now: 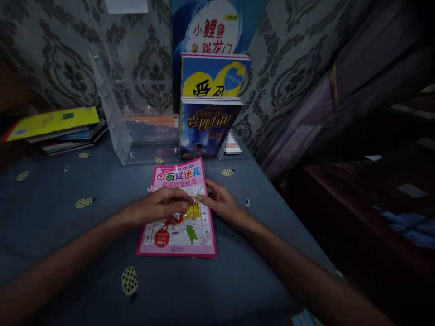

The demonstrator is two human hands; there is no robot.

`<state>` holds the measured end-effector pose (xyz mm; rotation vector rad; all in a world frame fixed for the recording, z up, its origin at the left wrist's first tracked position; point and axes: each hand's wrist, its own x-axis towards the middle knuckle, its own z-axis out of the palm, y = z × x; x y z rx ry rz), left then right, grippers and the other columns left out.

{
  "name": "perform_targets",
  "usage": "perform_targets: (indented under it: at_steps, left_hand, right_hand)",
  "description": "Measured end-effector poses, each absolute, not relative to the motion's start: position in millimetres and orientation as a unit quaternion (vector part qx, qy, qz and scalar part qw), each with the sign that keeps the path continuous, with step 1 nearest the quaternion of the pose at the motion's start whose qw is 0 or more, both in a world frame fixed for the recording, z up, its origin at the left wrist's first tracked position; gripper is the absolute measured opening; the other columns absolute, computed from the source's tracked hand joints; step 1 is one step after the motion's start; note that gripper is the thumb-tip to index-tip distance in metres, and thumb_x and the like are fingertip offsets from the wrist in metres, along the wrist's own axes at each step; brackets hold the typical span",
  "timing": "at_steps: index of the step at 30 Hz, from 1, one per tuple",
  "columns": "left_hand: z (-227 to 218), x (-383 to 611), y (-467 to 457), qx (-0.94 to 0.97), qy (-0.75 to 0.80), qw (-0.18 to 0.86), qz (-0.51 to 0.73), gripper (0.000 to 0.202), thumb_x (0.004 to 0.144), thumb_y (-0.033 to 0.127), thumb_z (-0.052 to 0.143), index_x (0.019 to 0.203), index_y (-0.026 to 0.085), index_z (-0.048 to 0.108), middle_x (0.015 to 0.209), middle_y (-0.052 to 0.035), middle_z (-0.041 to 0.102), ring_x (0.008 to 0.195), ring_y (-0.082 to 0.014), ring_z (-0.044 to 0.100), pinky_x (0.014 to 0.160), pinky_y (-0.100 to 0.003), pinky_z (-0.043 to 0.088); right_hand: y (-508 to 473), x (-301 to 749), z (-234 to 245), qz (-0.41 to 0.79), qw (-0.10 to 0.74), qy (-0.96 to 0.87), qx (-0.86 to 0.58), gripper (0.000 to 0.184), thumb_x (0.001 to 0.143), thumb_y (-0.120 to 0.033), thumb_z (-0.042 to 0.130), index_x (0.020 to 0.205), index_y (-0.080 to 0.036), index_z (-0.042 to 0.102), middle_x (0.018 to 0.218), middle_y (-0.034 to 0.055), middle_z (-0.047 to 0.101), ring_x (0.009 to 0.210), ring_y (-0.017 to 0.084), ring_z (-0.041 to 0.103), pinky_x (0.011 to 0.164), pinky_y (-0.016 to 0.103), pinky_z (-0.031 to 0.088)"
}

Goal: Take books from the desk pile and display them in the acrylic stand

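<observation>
Stretched bare forearms (68,260) in from both lower corners. Held the left hand (165,203) over a pink booklet (181,233), fingers loosely bent, free of any grasp; could not tell touching from hovering there. Set the right hand (226,206) at the booklet's right edge, thumb over the cover, fingers alongside; could not tell a grip from a mere touch. Had the booklet lying flat, title at the far end, on a blue-grey surface (238,280) printed with pineapples (129,280). Saw just beyond it a clear rack (118,140), with a dark-blue book (209,131), a blue-and-yellow book (190,74) and a larger blue book (214,27) stepped up on its right. Saw stacked books (57,124) left of the rack.
</observation>
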<state>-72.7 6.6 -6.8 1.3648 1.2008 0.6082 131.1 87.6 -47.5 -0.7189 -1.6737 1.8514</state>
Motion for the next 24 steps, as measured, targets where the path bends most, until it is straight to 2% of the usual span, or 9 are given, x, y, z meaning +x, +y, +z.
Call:
perform_targets:
  at_steps: [3,6,8,11,13,15,17,21,24]
  left_hand:
    - [-10.2,-82.8,9.8,0.716,0.549,0.358,0.240,0.036,0.095,0.040,0.051,0.117,0.017,0.067,0.114,-0.0106,0.067,0.102,-0.0234,0.066,0.089,-0.041,0.057]
    - [-19.2,-98.4,15.6,0.770,0.608,0.111,0.159,0.037,0.097,0.034,0.046,0.123,0.016,0.064,0.126,-0.0143,0.064,0.120,-0.0298,0.059,0.106,-0.050,0.048]
    - [-27.0,-107.6,18.8,0.758,0.643,0.017,0.108,0.041,0.099,0.034,0.043,0.130,0.013,0.059,0.138,-0.0172,0.059,0.131,-0.0325,0.053,0.111,-0.052,0.043]
    - [-36.2,-114.2,20.6,0.746,0.660,-0.027,0.078,0.047,0.102,0.039,0.039,0.136,0.011,0.054,0.149,-0.0181,0.052,0.137,-0.0318,0.050,0.114,-0.049,0.042]
    - [-38.9,-114.0,20.3,0.744,0.664,-0.037,0.066,0.048,0.103,0.041,0.038,0.137,0.011,0.054,0.150,-0.0178,0.052,0.138,-0.0316,0.051,0.114,-0.047,0.042]
    - [-39.3,-112.2,19.9,0.742,0.666,-0.045,0.054,0.049,0.103,0.040,0.038,0.138,0.010,0.054,0.151,-0.0182,0.052,0.139,-0.0318,0.050,0.115,-0.046,0.041]
    - [-38.8,-110.8,19.7,0.744,0.665,-0.047,0.049,0.050,0.103,0.040,0.039,0.139,0.009,0.053,0.150,-0.0181,0.052,0.140,-0.0311,0.049,0.115,-0.045,0.041]
    - [-39.0,-112.1,20.1,0.746,0.661,-0.044,0.065,0.048,0.102,0.040,0.041,0.137,0.010,0.054,0.149,-0.0182,0.054,0.139,-0.0306,0.050,0.115,-0.045,0.041]
    - [-39.3,-114.4,20.1,0.753,0.654,-0.048,0.062,0.048,0.101,0.040,0.043,0.138,0.010,0.053,0.150,-0.0185,0.053,0.139,-0.0302,0.050,0.116,-0.045,0.041]
  right_hand:
    - [87.8,130.8,-51.7,0.691,0.271,-0.620,-0.255,0.051,0.078,-0.044,0.079,0.119,-0.019,0.063,0.110,0.0093,0.076,0.095,0.025,0.074,0.088,0.046,0.060]
    - [91.5,130.9,-54.4,0.680,0.272,-0.635,-0.246,0.049,0.080,-0.043,0.077,0.120,-0.019,0.063,0.109,0.0097,0.076,0.094,0.025,0.074,0.084,0.045,0.061]
    - [98.3,131.8,-56.8,0.658,0.274,-0.657,-0.244,0.047,0.082,-0.043,0.074,0.121,-0.019,0.064,0.108,0.0101,0.075,0.092,0.026,0.074,0.083,0.045,0.061]
    - [111.2,136.7,-59.2,0.576,0.281,-0.714,-0.282,0.040,0.088,-0.036,0.065,0.124,-0.018,0.063,0.104,0.0098,0.075,0.087,0.025,0.073,0.079,0.045,0.061]
    - [116.1,140.9,-57.0,0.442,0.295,-0.773,-0.346,0.040,0.089,-0.029,0.060,0.127,-0.017,0.062,0.099,0.0096,0.074,0.085,0.026,0.071,0.080,0.047,0.060]
    - [115.4,141.5,-51.0,0.268,0.307,-0.828,-0.386,0.042,0.088,-0.023,0.058,0.130,-0.016,0.062,0.102,0.0118,0.072,0.093,0.029,0.068,0.086,0.051,0.057]
    - [110.5,133.9,-43.5,0.145,0.299,-0.874,-0.355,0.041,0.090,-0.019,0.054,0.130,-0.015,0.063,0.113,0.0146,0.069,0.106,0.031,0.064,0.095,0.052,0.053]
    - [102.4,92.6,-37.1,0.137,0.217,-0.947,-0.194,0.046,0.094,-0.010,0.043,0.137,-0.016,0.058,0.136,0.0143,0.064,0.128,0.026,0.057,0.110,0.048,0.045]
    - [107.3,62.0,-42.0,0.154,0.156,-0.961,-0.167,0.049,0.099,-0.013,0.038,0.146,-0.013,0.049,0.150,0.0153,0.053,0.140,0.024,0.048,0.117,0.048,0.038]
